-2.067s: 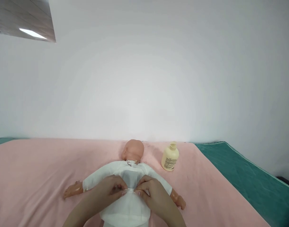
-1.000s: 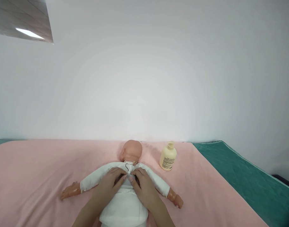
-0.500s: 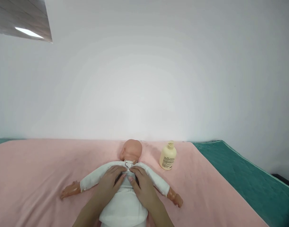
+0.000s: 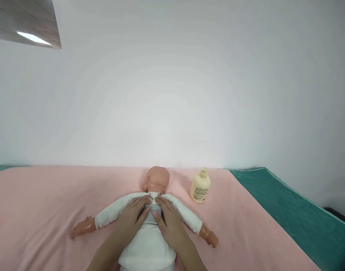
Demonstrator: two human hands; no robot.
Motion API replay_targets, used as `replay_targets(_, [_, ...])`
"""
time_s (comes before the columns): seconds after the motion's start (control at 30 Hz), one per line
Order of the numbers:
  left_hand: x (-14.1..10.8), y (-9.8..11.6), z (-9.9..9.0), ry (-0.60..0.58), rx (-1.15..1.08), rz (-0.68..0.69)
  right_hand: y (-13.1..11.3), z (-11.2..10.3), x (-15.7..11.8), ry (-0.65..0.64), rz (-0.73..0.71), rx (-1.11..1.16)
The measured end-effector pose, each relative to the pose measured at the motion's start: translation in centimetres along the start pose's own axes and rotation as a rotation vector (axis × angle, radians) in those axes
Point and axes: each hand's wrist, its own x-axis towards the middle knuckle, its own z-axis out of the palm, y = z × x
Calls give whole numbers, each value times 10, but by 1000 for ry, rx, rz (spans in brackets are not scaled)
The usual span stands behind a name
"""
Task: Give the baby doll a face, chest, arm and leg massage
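Observation:
A baby doll (image 4: 150, 244) with a white cloth body lies with the back of its bare head (image 4: 157, 178) up and its arms spread wide. My left hand (image 4: 134, 216) rests flat on the left side of its upper back, fingers stretched towards the neck. On the other side my right hand (image 4: 169, 218) lies the same way, thumb turned inward. Both hands touch the cloth and hold nothing. A greyish patch (image 4: 153, 216) and a dark thread below the neck show between them. The doll's legs are out of view.
A pale yellow pump bottle (image 4: 200, 186) with printed text stands right of the doll's head. Pink cloth (image 4: 48, 210) with creases covers the surface, and a green mat (image 4: 291, 210) shows at the right. A white wall (image 4: 172, 82) rises behind.
Both hands have slid very slightly up the back towards the doll's neck, the right one more plainly. The doll and the bottle stay in place.

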Motion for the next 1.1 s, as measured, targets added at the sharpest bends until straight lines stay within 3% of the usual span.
replay_targets(0.2, [1, 3, -2, -46, -15, -45, -4, -2, 3, -28, 15, -4])
replay_targets(0.77, [0, 2, 0, 31, 26, 6, 0, 2, 1, 4, 24, -14])
replay_targets(1.0, [-1, 0, 2, 8, -34, -52, -1, 1, 1, -12, 34, -9])
replay_targets(1.1, [-2, 3, 0, 61, -72, -100, 0, 0, 0, 3, 34, 13])
